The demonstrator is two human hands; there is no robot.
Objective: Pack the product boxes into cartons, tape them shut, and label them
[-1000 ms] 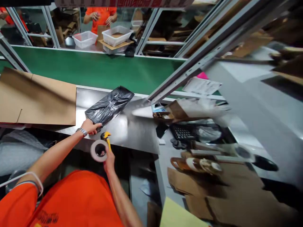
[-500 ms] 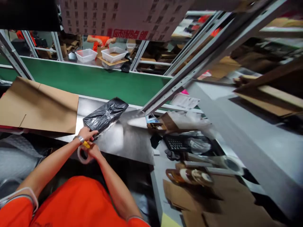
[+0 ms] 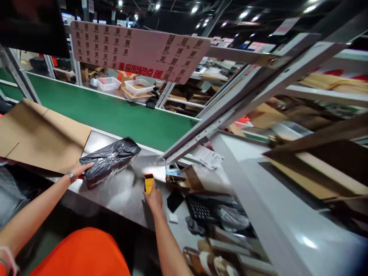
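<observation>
A parcel wrapped in black plastic point(image 3: 110, 160) lies on the steel worktop point(image 3: 126, 195). My left hand point(image 3: 79, 170) rests against the parcel's near left end, fingers stretched along it; a metal watch is on that wrist. My right hand point(image 3: 153, 198) is out over the worktop to the right of the parcel, closed round the yellow tape dispenser point(image 3: 148, 183), whose yellow end sticks up past the fingers. The tape roll is hidden behind the hand.
A flat cardboard sheet point(image 3: 40, 134) lies at the left. A green conveyor belt point(image 3: 115, 115) runs behind the worktop. To the right are a black keyboard point(image 3: 201, 209), papers point(image 3: 207, 156) and small boxes. A slanted metal frame post point(image 3: 230, 111) crosses overhead. White bins point(image 3: 140, 87) stand beyond the belt.
My right hand has carried the tape dispenser from the parcel's near end out to the right over the worktop. My left hand stays at the parcel. The view has tilted upward.
</observation>
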